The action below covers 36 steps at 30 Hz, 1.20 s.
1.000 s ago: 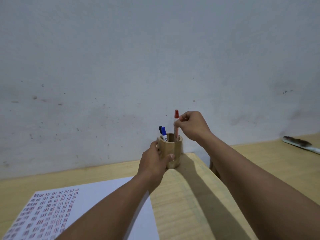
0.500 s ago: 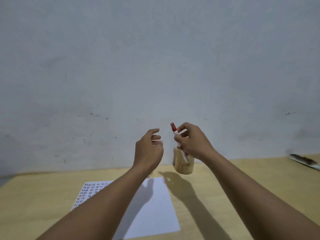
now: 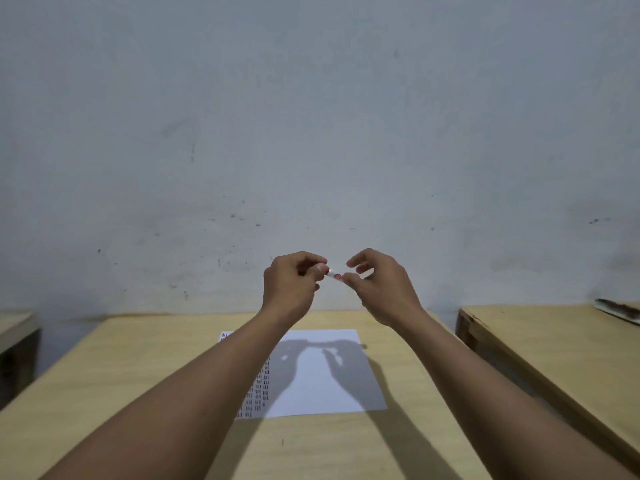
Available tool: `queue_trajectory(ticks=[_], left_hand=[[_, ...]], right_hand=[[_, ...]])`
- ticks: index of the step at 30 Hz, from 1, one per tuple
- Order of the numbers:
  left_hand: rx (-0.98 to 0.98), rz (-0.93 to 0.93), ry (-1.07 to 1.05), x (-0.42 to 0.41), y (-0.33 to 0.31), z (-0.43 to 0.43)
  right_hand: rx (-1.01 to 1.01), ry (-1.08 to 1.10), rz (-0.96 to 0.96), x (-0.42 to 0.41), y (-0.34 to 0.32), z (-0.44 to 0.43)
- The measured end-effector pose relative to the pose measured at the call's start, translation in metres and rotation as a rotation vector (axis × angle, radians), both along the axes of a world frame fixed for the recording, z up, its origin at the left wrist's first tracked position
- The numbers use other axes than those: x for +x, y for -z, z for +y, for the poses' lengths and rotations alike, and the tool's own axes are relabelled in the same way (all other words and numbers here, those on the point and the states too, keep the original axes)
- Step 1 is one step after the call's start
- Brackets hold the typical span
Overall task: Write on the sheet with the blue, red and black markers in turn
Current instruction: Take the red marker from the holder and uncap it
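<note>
Head view, the only one. Both bare forearms reach out over a pale wooden table [image 3: 145, 368], smooth top with faint straight grain and a squared front edge. Left hand [image 3: 289, 289] and right hand [image 3: 382, 289] are raised together in front of a flat, matte grey wall [image 3: 311, 116] flecked with small dark scuffs. Between them a short stretch of the marker [image 3: 334, 274] shows: a slim white cylinder with a touch of red at each end where the fingers meet it, lying roughly level, held in the air well above the table. Left fingers are curled shut around one end, thumb and forefinger pinching it. Right thumb and forefinger nip the other end while the remaining right fingers are loosely spread; most of the barrel is hidden inside the hands, so cap and body cannot be told apart. The sheet [image 3: 346, 386] lies flat on the table below the hands, a white rectangle, smooth, with rows of small dark tally-like marks down its left part, partly covered by the left forearm; the hands' soft shadow falls across its blank part. To the right, apart from this table, stands a second wooden table [image 3: 554, 341] of the same light grain, with a long blurred object [image 3: 616, 309] at its far edge.
</note>
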<state>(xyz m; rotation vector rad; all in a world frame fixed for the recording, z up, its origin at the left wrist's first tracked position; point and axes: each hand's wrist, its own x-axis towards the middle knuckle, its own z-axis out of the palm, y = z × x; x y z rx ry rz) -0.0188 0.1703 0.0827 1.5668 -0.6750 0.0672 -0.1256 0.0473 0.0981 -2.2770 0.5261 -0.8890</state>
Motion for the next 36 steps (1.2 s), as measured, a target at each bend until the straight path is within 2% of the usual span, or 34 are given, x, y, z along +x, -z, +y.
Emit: queue_trajectory(ticks=[2, 6, 9, 11, 18, 24, 28, 36], left_hand=[[-0.017, 0.012, -0.052, 0.001, 0.002, 0.009], [-0.003, 0.023, -0.074, 0.003, 0.007, 0.027], [0.013, 0.053, 0.005, 0.002, 0.011, 0.037], [0.030, 0.054, 0.028, 0.002, 0.013, 0.044], [0.097, -0.020, -0.062, 0.010, 0.021, 0.066], [0.088, 0.045, -0.133, 0.025, 0.029, 0.086], [0.264, -0.013, -0.220, 0.046, 0.041, 0.106], [0.513, -0.009, -0.404, 0.080, 0.092, 0.143]], right_hand=[[0.237, -0.058, -0.028, -0.005, 0.003, 0.019], [0.921, -0.253, 0.060, -0.004, 0.016, 0.049], [1.283, -0.311, -0.149, 0.009, 0.025, 0.058], [1.435, -0.321, -0.267, 0.015, 0.026, 0.064], [1.428, -0.363, -0.375, 0.036, 0.036, 0.081], [1.375, -0.345, -0.409, 0.052, 0.049, 0.097], [1.298, -0.280, -0.339, 0.058, 0.059, 0.100], [1.190, -0.243, -0.174, 0.064, 0.075, 0.116]])
